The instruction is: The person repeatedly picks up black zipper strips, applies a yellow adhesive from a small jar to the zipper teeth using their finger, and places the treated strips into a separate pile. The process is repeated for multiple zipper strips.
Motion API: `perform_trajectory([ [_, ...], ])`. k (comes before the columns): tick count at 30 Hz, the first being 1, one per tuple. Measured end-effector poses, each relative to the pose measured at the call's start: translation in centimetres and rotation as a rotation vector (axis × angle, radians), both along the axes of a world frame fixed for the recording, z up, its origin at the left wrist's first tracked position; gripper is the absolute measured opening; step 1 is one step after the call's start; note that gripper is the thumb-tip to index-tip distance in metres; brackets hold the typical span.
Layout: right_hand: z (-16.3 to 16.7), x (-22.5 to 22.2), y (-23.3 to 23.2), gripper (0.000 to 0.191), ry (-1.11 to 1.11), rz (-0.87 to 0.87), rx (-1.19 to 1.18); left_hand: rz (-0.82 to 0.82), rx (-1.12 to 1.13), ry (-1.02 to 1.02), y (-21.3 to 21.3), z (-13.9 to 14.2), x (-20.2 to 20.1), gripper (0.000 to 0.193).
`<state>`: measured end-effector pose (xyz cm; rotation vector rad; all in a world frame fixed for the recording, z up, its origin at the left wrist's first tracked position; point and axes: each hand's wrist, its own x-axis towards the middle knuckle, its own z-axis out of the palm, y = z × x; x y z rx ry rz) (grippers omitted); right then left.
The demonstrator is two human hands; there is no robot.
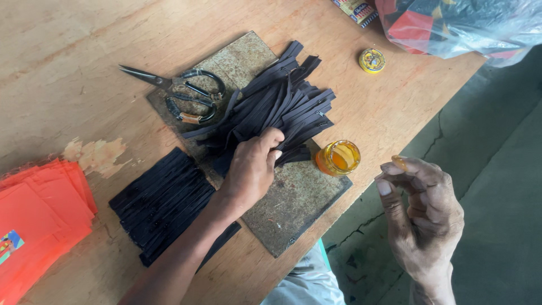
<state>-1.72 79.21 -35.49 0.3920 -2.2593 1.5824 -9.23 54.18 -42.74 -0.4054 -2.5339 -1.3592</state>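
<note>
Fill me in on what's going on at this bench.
A person's left hand presses on a fanned bunch of black strips lying on a worn metal plate. The right hand is raised off the table edge, with orange paste on a fingertip, near a small jar of orange stuff. Scissors and a neater black stack lie alongside.

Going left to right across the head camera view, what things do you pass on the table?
Orange sheets → flat stack of black strips → scissors → left hand pressing the fanned black strips → small jar of orange liquid → round yellow tin → right hand.
</note>
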Motion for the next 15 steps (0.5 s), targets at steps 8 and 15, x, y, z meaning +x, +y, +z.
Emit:
perform_trajectory([
  [8, 1.2, 0.8, 2.1, 0.037, 0.015, -0.002, -0.033, 0.036, 0.154, 0.05, 0.4, 2.4, 0.8, 0.017],
  [15, -2.0, 0.1, 4.0, 0.038, -0.015, -0.077, -0.065, -0.116, 1.062, -0.777, 1.6, -0.3, 4.5, 0.023],
])
